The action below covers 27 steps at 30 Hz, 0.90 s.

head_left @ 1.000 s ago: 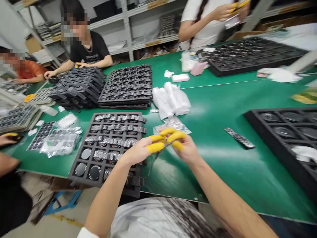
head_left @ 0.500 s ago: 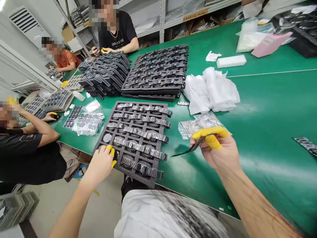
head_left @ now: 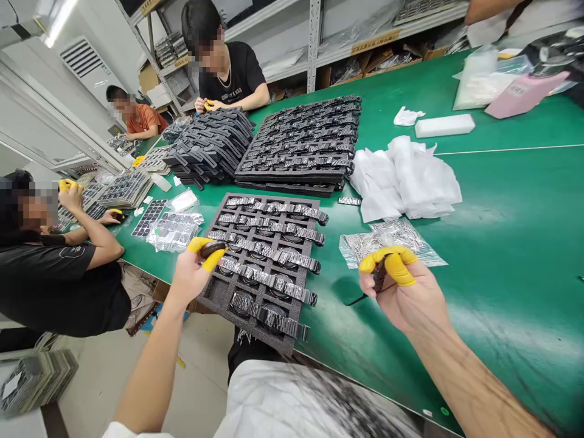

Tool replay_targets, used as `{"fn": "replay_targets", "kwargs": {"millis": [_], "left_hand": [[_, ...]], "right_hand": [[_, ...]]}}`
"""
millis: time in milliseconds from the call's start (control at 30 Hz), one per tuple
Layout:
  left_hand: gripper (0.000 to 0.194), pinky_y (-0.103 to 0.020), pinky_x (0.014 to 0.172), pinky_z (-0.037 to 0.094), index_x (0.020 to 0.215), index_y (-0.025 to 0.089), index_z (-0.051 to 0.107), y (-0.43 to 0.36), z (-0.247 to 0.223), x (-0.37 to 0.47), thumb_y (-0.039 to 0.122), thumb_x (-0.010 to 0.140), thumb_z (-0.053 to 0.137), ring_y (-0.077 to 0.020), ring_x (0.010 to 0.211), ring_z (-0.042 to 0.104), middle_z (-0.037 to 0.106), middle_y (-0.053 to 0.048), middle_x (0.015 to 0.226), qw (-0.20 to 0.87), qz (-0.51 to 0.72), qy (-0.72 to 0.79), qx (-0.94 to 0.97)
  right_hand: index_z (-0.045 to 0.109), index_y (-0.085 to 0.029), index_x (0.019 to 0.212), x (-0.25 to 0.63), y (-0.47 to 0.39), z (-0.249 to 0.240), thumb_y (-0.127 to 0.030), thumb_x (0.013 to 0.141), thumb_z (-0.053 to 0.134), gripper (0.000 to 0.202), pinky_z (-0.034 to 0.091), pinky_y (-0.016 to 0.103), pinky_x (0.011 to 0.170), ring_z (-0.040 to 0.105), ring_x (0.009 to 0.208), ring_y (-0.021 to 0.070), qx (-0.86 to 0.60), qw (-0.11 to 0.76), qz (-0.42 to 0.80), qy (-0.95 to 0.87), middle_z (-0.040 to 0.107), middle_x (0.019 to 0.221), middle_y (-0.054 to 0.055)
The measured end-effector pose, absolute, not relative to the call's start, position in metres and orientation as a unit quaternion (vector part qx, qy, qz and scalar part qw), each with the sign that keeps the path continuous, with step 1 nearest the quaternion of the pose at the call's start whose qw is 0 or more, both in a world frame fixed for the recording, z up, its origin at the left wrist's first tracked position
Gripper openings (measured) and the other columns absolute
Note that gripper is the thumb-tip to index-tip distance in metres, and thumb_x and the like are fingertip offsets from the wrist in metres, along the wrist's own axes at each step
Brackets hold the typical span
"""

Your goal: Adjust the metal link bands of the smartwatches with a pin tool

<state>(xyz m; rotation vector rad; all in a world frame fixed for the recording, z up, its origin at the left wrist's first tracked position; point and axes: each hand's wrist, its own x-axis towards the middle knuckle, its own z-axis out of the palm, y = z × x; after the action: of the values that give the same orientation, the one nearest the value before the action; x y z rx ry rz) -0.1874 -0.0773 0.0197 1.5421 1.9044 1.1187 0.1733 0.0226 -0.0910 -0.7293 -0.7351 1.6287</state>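
My left hand, in yellow finger cots, pinches a dark round watch case just above the left side of the grey foam tray. Rows of watches with shiny black link bands lie across that tray. Over the green table, my right hand, also in yellow finger cots, is closed on a black watch band. One end of the band hangs down to the left, and the rest is partly hidden by the fingers. Behind this hand lies a clear bag of small metal pins.
Stacked trays of watches and a pile of black bands stand behind the tray. White wrapping sheets, a white block and a pink bottle lie farther right. Co-workers sit at left and across the table.
My left hand has lifted a watch case up from the tray's left side. My right hand has drawn the band inward, so less of it shows. The view has shifted slightly.
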Motion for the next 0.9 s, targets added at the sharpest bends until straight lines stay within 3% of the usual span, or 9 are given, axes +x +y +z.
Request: {"fn": "replay_targets", "kwargs": {"millis": [67, 167, 267, 367, 433, 567, 700, 900], "left_hand": [[0.041, -0.03, 0.077, 0.06, 0.1, 0.019, 0.069, -0.043, 0.031, -0.153, 0.049, 0.079, 0.088, -0.0161, 0.077, 0.07, 0.073, -0.002, 0.09, 0.271, 0.491, 0.629, 0.538], [0.047, -0.031, 0.088, 0.06, 0.096, 0.019, 0.07, 0.007, 0.031, -0.094, 0.046, 0.068, 0.096, -0.0184, 0.092, 0.072, 0.074, -0.004, 0.099, 0.333, 0.544, 0.535, 0.554], [0.05, -0.032, 0.083, 0.062, 0.101, 0.019, 0.065, 0.039, 0.008, -0.044, 0.049, 0.072, 0.093, -0.0212, 0.099, 0.074, 0.074, -0.01, 0.117, 0.458, 0.529, 0.478, 0.532], [0.042, -0.03, 0.066, 0.062, 0.109, 0.019, 0.061, 0.046, -0.026, -0.017, 0.046, 0.084, 0.082, -0.0218, 0.089, 0.076, 0.075, -0.012, 0.12, 0.543, 0.455, 0.467, 0.529], [0.031, -0.031, 0.071, 0.062, 0.118, 0.02, 0.066, 0.043, -0.045, -0.013, 0.03, 0.089, 0.072, -0.0219, 0.09, 0.075, 0.076, -0.01, 0.113, 0.48, 0.396, 0.484, 0.615], [0.055, -0.04, 0.096, 0.06, 0.13, 0.024, 0.072, 0.036, -0.056, -0.021, 0.002, 0.083, 0.053, -0.0238, 0.104, 0.07, 0.076, -0.007, 0.109, 0.257, 0.292, 0.458, 0.799], [0.06, -0.043, 0.106, 0.057, 0.14, 0.025, 0.067, 0.036, -0.052, -0.024, 0.002, 0.089, 0.047, -0.026, 0.123, 0.063, 0.069, -0.009, 0.135, 0.169, 0.28, 0.418, 0.848], [0.063, -0.042, 0.105, 0.058, 0.14, 0.025, 0.067, 0.036, -0.05, -0.023, 0.002, 0.087, 0.044, -0.0263, 0.124, 0.064, 0.068, -0.01, 0.134, 0.157, 0.257, 0.429, 0.852]], "right_hand": [[0.071, -0.024, 0.082, 0.169, 0.021, -0.089, -0.052, 0.075, 0.093, 0.036, 0.036, 0.025, 0.036, 0.053, 0.046, 0.0153, -0.312, 0.556, 0.709, -0.302, 0.068, 0.071, 0.005], [0.069, -0.022, 0.079, 0.163, 0.019, -0.086, -0.055, 0.074, 0.092, 0.041, 0.032, 0.024, 0.038, 0.049, 0.045, 0.0131, -0.301, 0.548, 0.724, -0.293, 0.066, 0.068, 0.004], [0.068, -0.02, 0.082, 0.158, 0.018, -0.084, -0.058, 0.075, 0.09, 0.045, 0.031, 0.023, 0.039, 0.046, 0.044, 0.0111, -0.291, 0.541, 0.731, -0.299, 0.065, 0.065, 0.003], [0.069, -0.019, 0.088, 0.156, 0.019, -0.086, -0.061, 0.074, 0.09, 0.049, 0.028, 0.021, 0.037, 0.042, 0.04, 0.0087, -0.285, 0.526, 0.739, -0.308, 0.064, 0.061, 0.0], [0.069, -0.017, 0.087, 0.155, 0.02, -0.088, -0.062, 0.075, 0.089, 0.05, 0.026, 0.02, 0.036, 0.04, 0.037, 0.0074, -0.284, 0.51, 0.744, -0.324, 0.063, 0.057, -0.001], [0.066, -0.016, 0.077, 0.153, 0.021, -0.09, -0.061, 0.077, 0.087, 0.05, 0.025, 0.02, 0.036, 0.04, 0.036, 0.0065, -0.277, 0.482, 0.749, -0.361, 0.064, 0.055, 0.0], [0.065, -0.016, 0.075, 0.152, 0.021, -0.088, -0.057, 0.076, 0.089, 0.048, 0.026, 0.02, 0.035, 0.042, 0.036, 0.0068, -0.277, 0.465, 0.751, -0.378, 0.065, 0.054, 0.0], [0.066, -0.016, 0.079, 0.152, 0.022, -0.09, -0.055, 0.075, 0.089, 0.046, 0.027, 0.02, 0.036, 0.042, 0.036, 0.0067, -0.289, 0.469, 0.744, -0.378, 0.066, 0.055, -0.001]]}}
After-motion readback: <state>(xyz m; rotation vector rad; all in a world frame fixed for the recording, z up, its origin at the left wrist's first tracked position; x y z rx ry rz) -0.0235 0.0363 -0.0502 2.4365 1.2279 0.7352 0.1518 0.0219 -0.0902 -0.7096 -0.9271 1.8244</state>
